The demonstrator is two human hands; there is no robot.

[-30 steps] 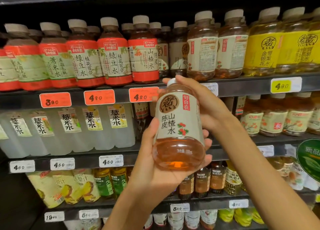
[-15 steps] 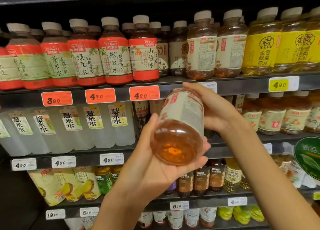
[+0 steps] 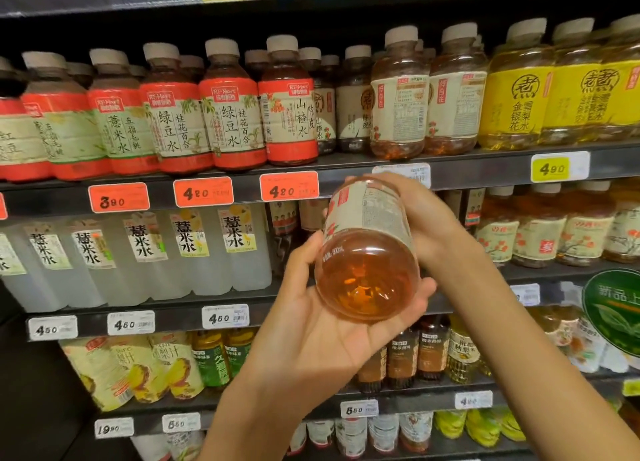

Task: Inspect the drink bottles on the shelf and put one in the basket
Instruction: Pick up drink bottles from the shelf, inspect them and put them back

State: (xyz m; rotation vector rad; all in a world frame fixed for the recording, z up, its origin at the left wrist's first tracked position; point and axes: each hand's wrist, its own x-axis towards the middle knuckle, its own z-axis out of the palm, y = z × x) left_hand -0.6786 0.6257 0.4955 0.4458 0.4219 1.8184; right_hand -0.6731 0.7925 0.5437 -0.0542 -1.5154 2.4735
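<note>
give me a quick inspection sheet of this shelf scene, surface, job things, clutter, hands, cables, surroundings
surface: dark shop shelves in several tiers, price tags on the front edges.
job's things: held bottle of amber drink, tilted with its base toward the camera, in front of the shelves; basket not in view.
clutter: red-label bottles and yellow-label bottles on the upper tier, clear bottles below them; an orange price tag reads 4.20.
grippers: left hand cups the held bottle's base from below; right hand grips its upper part from the right side.
cables: nothing seen.
surroundings: green round sign at the right edge; a dark unlit area at lower left.
</note>
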